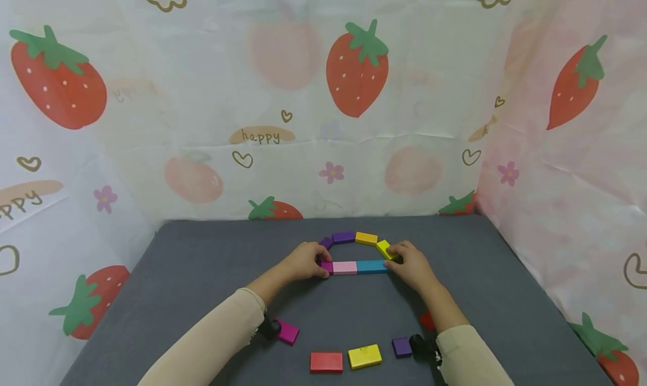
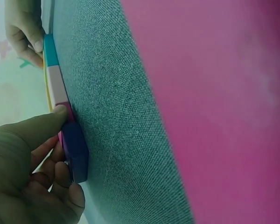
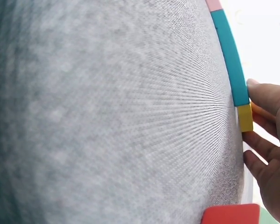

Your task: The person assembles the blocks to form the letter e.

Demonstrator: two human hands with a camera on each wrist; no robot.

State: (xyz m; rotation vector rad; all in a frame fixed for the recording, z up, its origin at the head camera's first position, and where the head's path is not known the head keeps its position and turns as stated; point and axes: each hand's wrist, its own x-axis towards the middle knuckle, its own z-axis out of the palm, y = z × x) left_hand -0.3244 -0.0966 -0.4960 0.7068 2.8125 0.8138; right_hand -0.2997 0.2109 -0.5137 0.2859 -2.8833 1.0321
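A closed outline of coloured blocks lies toward the back of the table. Its front row runs from a magenta block [image 1: 327, 267] through a pink block [image 1: 345, 268] to a blue stretch [image 1: 371, 267]. Purple blocks [image 1: 343, 237], an orange-yellow block [image 1: 366, 238] and a yellow block [image 1: 384, 249] curve behind it. My left hand [image 1: 306, 260] grips the left end, thumb by the magenta block and fingers curled about a purple block [image 2: 76, 151]. At the right end my right hand [image 1: 411, 265] pinches the yellow block, its thumb beside the end of the blue stretch.
Nearer me lie loose blocks: a magenta block [image 1: 288, 332], a red block [image 1: 326, 362], a yellow block [image 1: 365, 356] and a purple block [image 1: 402, 348]. Another red block [image 1: 427, 320] is partly hidden by the right forearm. A strawberry-print cloth [image 1: 303, 167] stands behind the grey table [image 1: 202, 273].
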